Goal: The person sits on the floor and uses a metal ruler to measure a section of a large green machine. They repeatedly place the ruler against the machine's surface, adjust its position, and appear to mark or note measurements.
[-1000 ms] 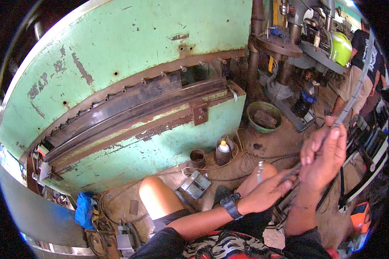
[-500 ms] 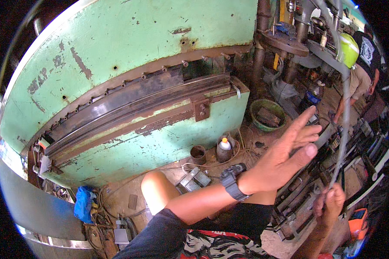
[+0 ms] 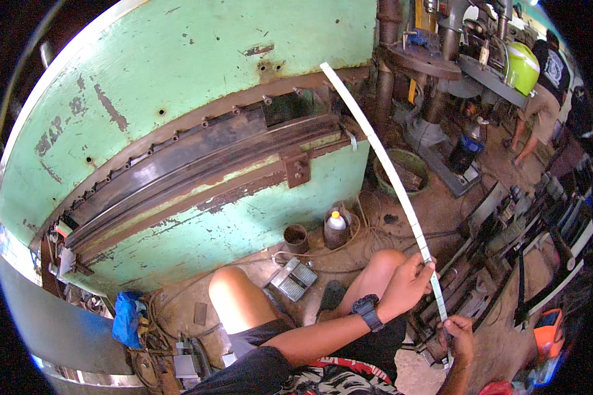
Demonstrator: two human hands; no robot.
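Note:
A long narrow white strip [image 3: 394, 172] with fine cross marks along its lower part slants up and left, its far end in front of the green press brake [image 3: 237, 220]. My left hand [image 3: 408, 284], a black watch [image 3: 367, 312] on its wrist, pinches the strip above its lower end. Closer to me, my right hand [image 3: 459, 334] has its fingers closed around the strip's lower part. Below that hand a short end of the strip shows.
A grey foot pedal [image 3: 293, 280] lies on the floor by my knees. Near the press stand a rusty can [image 3: 296, 238] and a bottle with an orange cap [image 3: 336, 220]. Metal stock [image 3: 471, 283] is piled at right. Beyond it, a person [image 3: 540, 92] stands by a drill press [image 3: 422, 62].
My left hand, open and raised beside the strip before, has come down and now grips it. The strip has swung leftward, its far end now before the press. My right hand has moved left.

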